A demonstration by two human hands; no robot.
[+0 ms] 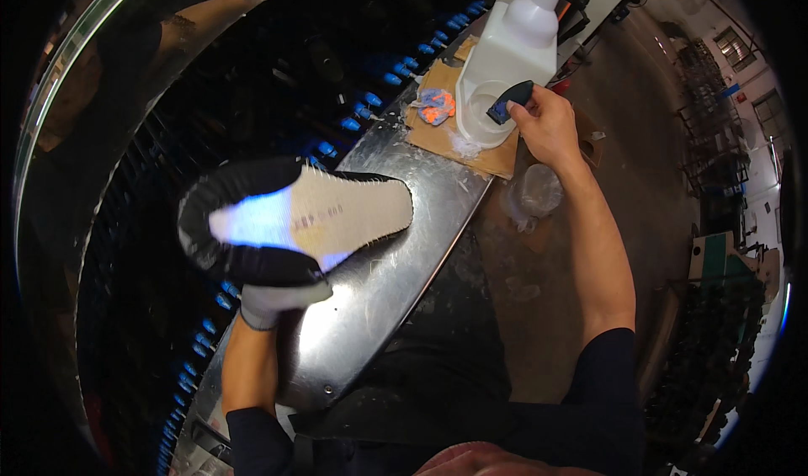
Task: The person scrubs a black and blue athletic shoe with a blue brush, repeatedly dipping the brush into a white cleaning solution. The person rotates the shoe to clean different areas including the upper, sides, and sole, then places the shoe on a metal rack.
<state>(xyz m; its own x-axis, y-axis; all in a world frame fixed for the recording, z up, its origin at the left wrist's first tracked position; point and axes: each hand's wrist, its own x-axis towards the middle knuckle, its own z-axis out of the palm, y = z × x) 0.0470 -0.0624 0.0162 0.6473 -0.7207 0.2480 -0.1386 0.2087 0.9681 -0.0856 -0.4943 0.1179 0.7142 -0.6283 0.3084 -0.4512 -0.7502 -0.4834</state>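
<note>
My left hand [278, 299], in a light knitted glove, holds a black shoe upper [252, 179] from below and its near side. The upper's pale stitched bottom [347, 208] faces up, with printed marks on it; its fingers are partly hidden under the upper. My bare right hand [546, 119] pinches a small dark curved piece [511, 102], whose material I cannot tell. That piece is over the round opening of a white plastic dispenser [514, 47]. A bluish light falls on part of the pale bottom.
A metal ledge [391, 274] runs diagonally before me. Stained cardboard [435, 132] lies under the dispenser, with an orange and purple crumpled wad [434, 106] on it. Blue-tipped fittings [372, 100] line the ledge's far edge. A transparent curved cover [95, 40] arches at left.
</note>
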